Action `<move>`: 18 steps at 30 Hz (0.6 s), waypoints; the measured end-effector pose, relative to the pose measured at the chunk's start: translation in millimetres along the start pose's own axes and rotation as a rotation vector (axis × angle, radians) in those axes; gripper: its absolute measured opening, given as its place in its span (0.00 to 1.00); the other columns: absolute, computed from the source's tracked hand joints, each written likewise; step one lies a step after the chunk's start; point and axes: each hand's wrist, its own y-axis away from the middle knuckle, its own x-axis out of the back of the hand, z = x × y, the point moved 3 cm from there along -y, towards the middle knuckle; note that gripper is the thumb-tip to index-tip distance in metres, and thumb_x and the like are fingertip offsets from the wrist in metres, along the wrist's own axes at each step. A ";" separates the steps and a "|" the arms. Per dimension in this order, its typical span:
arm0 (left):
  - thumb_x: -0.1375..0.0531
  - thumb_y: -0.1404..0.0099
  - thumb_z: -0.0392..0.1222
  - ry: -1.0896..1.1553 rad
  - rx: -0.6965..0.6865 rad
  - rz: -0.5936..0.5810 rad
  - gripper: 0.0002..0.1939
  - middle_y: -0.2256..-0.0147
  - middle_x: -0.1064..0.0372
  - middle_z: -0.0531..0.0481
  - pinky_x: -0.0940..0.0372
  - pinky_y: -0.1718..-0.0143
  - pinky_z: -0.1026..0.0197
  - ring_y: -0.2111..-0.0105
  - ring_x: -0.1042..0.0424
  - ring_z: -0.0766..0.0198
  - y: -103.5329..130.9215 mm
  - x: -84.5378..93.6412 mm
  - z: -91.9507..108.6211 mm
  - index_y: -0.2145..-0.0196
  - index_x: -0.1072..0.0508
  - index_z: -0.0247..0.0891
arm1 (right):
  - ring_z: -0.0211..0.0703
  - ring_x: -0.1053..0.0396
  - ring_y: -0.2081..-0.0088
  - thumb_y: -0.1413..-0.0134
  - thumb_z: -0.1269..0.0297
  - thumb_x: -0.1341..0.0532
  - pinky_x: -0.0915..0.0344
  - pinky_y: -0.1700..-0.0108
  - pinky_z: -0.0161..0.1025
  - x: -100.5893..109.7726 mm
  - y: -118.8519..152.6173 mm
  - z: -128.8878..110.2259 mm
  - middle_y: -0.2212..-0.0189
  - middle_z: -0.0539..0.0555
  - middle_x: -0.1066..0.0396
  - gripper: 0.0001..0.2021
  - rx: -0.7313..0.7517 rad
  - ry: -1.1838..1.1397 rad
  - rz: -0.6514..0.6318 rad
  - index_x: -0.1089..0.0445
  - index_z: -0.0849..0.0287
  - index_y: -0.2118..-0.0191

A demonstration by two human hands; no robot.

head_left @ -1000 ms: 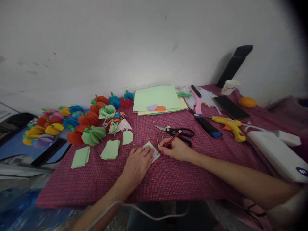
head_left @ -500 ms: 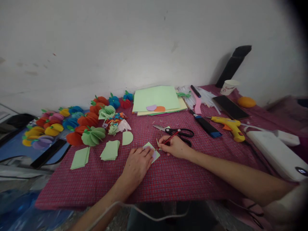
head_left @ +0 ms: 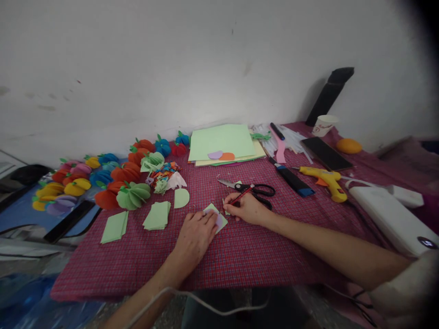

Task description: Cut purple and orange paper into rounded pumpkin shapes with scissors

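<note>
My left hand [head_left: 198, 230] lies flat with its fingers stretched over a small light green paper piece [head_left: 222, 225]. A lilac paper template [head_left: 218, 220] shows on that piece, partly under my fingertips. In my right hand [head_left: 249, 208] a red pencil [head_left: 243, 194] is pinched, its lower end pointing toward the green paper. Whether the tip touches the paper, I cannot tell. Scissors [head_left: 250, 188] with black handles lie just behind my right hand. Left of my left hand are a green half-round piece [head_left: 181, 198] and a stack of green paper pieces [head_left: 157, 215].
Colourful paper pumpkins [head_left: 133, 195] crowd the left side, beside paper scraps [head_left: 164, 173]. Green sheets [head_left: 222, 140] lie at the back. To the right are a box cutter [head_left: 295, 179], a yellow glue gun [head_left: 324, 179], a phone [head_left: 326, 153], a paper cup [head_left: 324, 125] and a white power bank [head_left: 391, 219].
The right hand and pencil have shifted slightly left and away from the paper's edge. My left hand stays on the paper. The view has moved a little.
</note>
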 end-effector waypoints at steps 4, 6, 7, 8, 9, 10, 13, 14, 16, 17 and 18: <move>0.53 0.36 0.41 -0.004 -0.002 -0.001 0.14 0.55 0.33 0.49 0.46 0.60 0.54 0.58 0.37 0.59 0.4 1.2 0.2 0.54 0.35 0.42 | 0.28 0.40 0.85 0.51 0.62 0.45 0.44 0.85 0.25 -0.6 -0.7 0.2 0.79 0.48 0.34 0.08 0.008 0.000 -0.003 0.36 0.61 0.70; 0.53 0.36 0.41 0.001 -0.008 0.008 0.14 0.55 0.33 0.49 0.46 0.60 0.55 0.58 0.37 0.60 0.7 0.8 -0.1 0.54 0.35 0.42 | 0.28 0.40 0.85 0.50 0.62 0.45 0.43 0.85 0.25 -0.6 -1.4 1.1 0.79 0.48 0.33 0.08 0.004 0.004 0.000 0.36 0.61 0.70; 0.53 0.36 0.41 0.003 -0.008 0.012 0.15 0.55 0.33 0.49 0.47 0.59 0.55 0.58 0.37 0.60 0.7 0.5 -0.3 0.54 0.35 0.42 | 0.28 0.40 0.85 0.50 0.62 0.45 0.43 0.85 0.25 -0.6 -1.8 1.6 0.79 0.48 0.33 0.08 0.004 0.009 0.002 0.36 0.61 0.70; 0.53 0.36 0.41 0.005 -0.008 0.013 0.15 0.55 0.33 0.49 0.47 0.59 0.55 0.58 0.37 0.60 0.8 0.2 -0.5 0.54 0.35 0.42 | 0.28 0.40 0.85 0.50 0.62 0.45 0.43 0.85 0.25 -0.7 -2.3 2.0 0.79 0.48 0.33 0.08 0.004 0.015 0.002 0.35 0.61 0.70; 0.53 0.36 0.41 0.006 -0.008 0.010 0.15 0.55 0.33 0.49 0.47 0.59 0.55 0.58 0.37 0.60 0.7 -0.1 -0.7 0.53 0.36 0.43 | 0.28 0.40 0.85 0.50 0.61 0.45 0.43 0.84 0.26 -0.7 -2.8 2.2 0.79 0.48 0.33 0.08 0.007 0.021 0.002 0.35 0.61 0.70; 0.53 0.36 0.41 0.006 -0.009 0.005 0.15 0.54 0.33 0.49 0.47 0.59 0.55 0.58 0.37 0.60 0.7 -0.5 -0.7 0.53 0.36 0.43 | 0.28 0.39 0.85 0.50 0.61 0.45 0.43 0.84 0.26 -0.7 -3.4 2.3 0.79 0.48 0.33 0.08 0.010 0.027 0.003 0.35 0.61 0.70; 0.53 0.36 0.41 0.002 -0.012 -0.004 0.15 0.54 0.33 0.51 0.47 0.60 0.55 0.58 0.37 0.61 0.4 -0.8 -0.8 0.53 0.36 0.44 | 0.29 0.39 0.85 0.51 0.61 0.45 0.42 0.84 0.26 -0.8 -5.1 1.7 0.79 0.48 0.33 0.08 0.016 0.040 0.012 0.35 0.60 0.70; 0.54 0.36 0.41 0.001 -0.013 -0.004 0.15 0.54 0.33 0.51 0.47 0.60 0.55 0.58 0.37 0.61 0.3 -0.8 -0.8 0.53 0.36 0.44 | 0.29 0.39 0.85 0.51 0.61 0.46 0.42 0.84 0.26 -0.9 -5.7 1.3 0.79 0.48 0.33 0.08 0.016 0.043 0.013 0.35 0.60 0.70; 0.54 0.36 0.41 0.001 -0.011 0.001 0.15 0.54 0.33 0.51 0.47 0.60 0.55 0.58 0.37 0.60 0.1 -0.8 -1.0 0.53 0.36 0.44 | 0.29 0.39 0.85 0.51 0.61 0.46 0.42 0.84 0.27 -1.1 -6.5 0.2 0.79 0.48 0.33 0.08 0.020 0.043 0.009 0.35 0.60 0.70; 0.54 0.36 0.41 0.003 -0.012 0.001 0.15 0.54 0.33 0.51 0.47 0.59 0.54 0.58 0.37 0.60 0.1 -0.9 -1.0 0.53 0.36 0.44 | 0.29 0.39 0.85 0.51 0.61 0.46 0.41 0.84 0.26 -1.2 -6.9 -0.5 0.79 0.48 0.34 0.08 0.023 0.040 0.006 0.35 0.60 0.70; 0.54 0.36 0.41 0.005 -0.014 0.000 0.15 0.54 0.33 0.51 0.47 0.59 0.54 0.58 0.37 0.60 0.1 -1.0 -1.0 0.53 0.36 0.43 | 0.29 0.39 0.85 0.51 0.61 0.46 0.41 0.84 0.26 -1.3 -7.3 -1.2 0.79 0.48 0.34 0.08 0.025 0.036 0.003 0.35 0.61 0.70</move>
